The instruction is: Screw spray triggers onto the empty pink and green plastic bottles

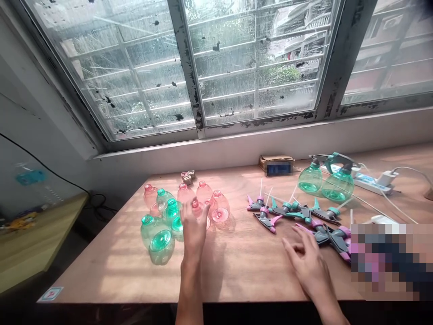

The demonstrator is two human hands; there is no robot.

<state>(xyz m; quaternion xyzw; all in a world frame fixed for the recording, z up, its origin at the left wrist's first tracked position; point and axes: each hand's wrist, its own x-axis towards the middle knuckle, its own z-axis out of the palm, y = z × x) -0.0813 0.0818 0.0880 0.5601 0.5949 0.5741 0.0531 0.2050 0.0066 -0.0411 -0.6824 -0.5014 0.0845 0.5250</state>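
My left hand point(194, 227) reaches forward over the wooden table point(237, 266), fingers spread and open, right at a cluster of empty pink bottles point(219, 206) and green bottles point(158, 234). It is nearest a pink bottle point(196, 205) and holds nothing. My right hand point(309, 262) lies flat and open on the table, fingertips close to a row of grey spray-trigger heads point(297, 214) with pink and teal parts. It grips nothing.
Two assembled green spray bottles point(324, 180) stand at the back right beside a white power strip point(368, 184) with cables. A small brown box point(276, 165) sits by the wall under the window. A lower yellow table point(37, 234) stands left. A blurred patch covers the right edge.
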